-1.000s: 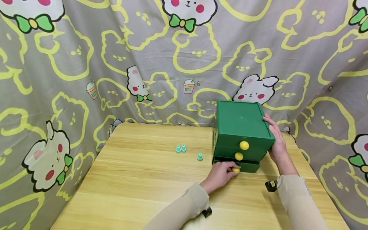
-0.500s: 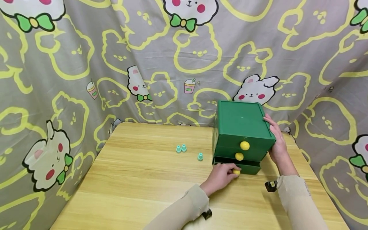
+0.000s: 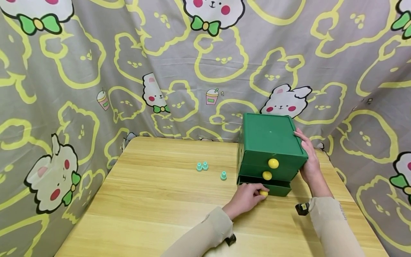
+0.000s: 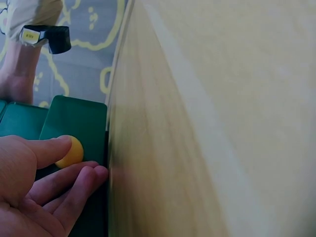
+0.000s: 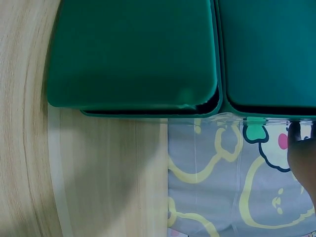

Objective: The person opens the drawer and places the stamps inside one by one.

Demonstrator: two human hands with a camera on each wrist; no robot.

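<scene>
A green drawer cabinet (image 3: 269, 134) with yellow knobs stands at the right of the table. Its bottom drawer (image 3: 280, 190) is pulled partly out; the two drawers above look closed. My left hand (image 3: 244, 198) pinches the bottom drawer's yellow knob (image 4: 74, 152) between thumb and fingers, seen closest in the left wrist view. Against the cabinet's right side lies my right hand (image 3: 309, 159), its fingers reaching up to the top edge. The right wrist view shows the drawer front (image 5: 133, 54) jutting past the cabinet body, with part of that hand at the right border.
Two small teal cone-shaped pieces (image 3: 202, 166) stand side by side left of the cabinet. A third teal piece (image 3: 223, 175) is nearer to it. Behind the wooden table (image 3: 144, 200) hangs a patterned curtain (image 3: 179, 71).
The bottom drawer has slid slightly further out toward me, with my left hand moving along on its knob. My right hand keeps its place on the cabinet's side.
</scene>
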